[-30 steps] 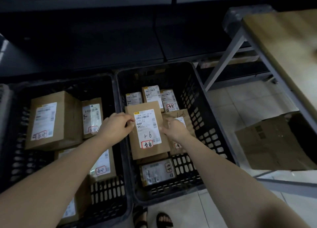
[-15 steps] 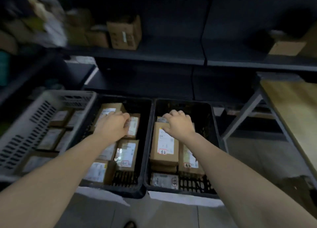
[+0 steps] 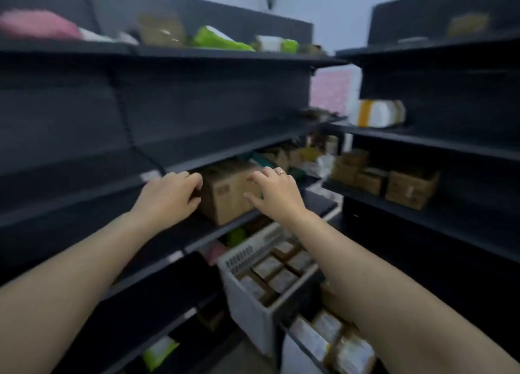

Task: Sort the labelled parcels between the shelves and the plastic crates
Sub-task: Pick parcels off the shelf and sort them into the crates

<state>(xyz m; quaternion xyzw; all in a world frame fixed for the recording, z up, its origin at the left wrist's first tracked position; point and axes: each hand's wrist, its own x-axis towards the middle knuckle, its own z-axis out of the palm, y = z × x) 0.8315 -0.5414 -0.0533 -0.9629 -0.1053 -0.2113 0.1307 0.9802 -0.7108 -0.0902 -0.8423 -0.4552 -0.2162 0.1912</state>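
Close to the front edge of the dark shelf (image 3: 320, 202) stands a matte brown cardboard box (image 3: 225, 193). Left hand (image 3: 168, 196) and right hand (image 3: 275, 196) clasp its sides, fingers curled.

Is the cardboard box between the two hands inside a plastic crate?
No, the cardboard box stands on a dark shelf, and the pale crate sits lower down, beneath that shelf.
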